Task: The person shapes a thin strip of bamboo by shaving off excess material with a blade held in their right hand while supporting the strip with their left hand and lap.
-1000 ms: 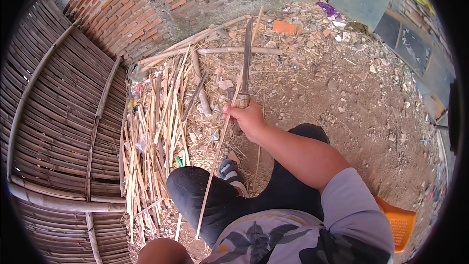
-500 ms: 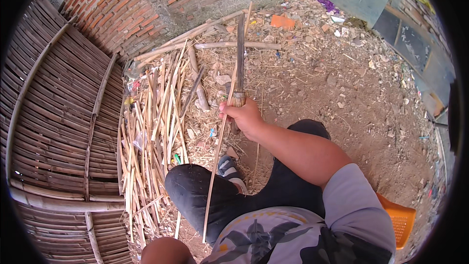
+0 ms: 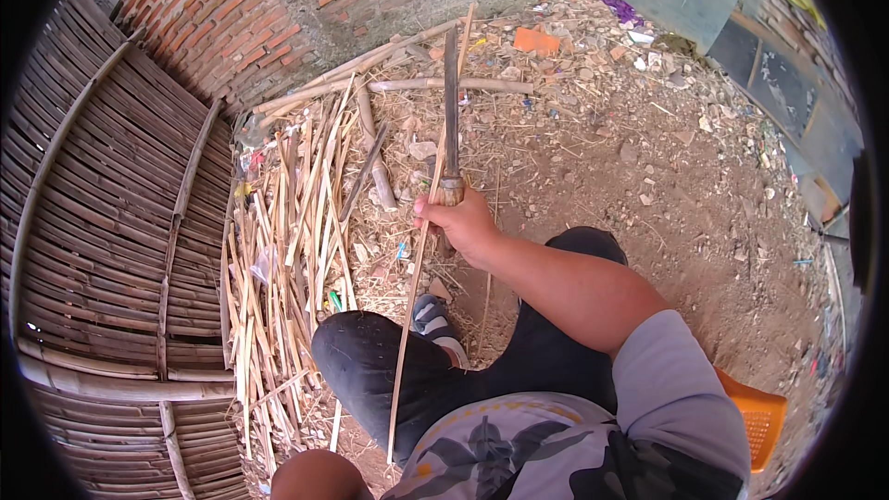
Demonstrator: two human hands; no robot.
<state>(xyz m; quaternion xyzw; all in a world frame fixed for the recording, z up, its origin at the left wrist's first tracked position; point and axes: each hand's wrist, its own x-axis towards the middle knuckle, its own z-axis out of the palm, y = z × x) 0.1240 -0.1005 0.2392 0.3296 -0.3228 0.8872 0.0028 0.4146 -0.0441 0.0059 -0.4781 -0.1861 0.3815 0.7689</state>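
My right hand [image 3: 468,225] is closed round the wooden handle of a machete [image 3: 451,102], its long dark blade pointing away from me. The same hand also grips a thin bamboo strip [image 3: 407,338], pinned along the left of the handle by my thumb. That strip runs from beyond the blade down past my left knee. Of my left arm [image 3: 318,477], only a bent part shows at the bottom edge; its hand is out of the picture.
Many split bamboo strips [image 3: 296,222] lie piled at my left, beside a bamboo slat panel [image 3: 102,194]. Bamboo poles [image 3: 444,86] lie beyond the pile, near a brick wall [image 3: 278,9]. Under me is an orange plastic seat [image 3: 759,417]. Rubble litters the dirt ground [image 3: 667,213].
The machete's blade has tilted slightly left. The held strip's far end has shifted a little left and its near end slightly right; my grip stays the same.
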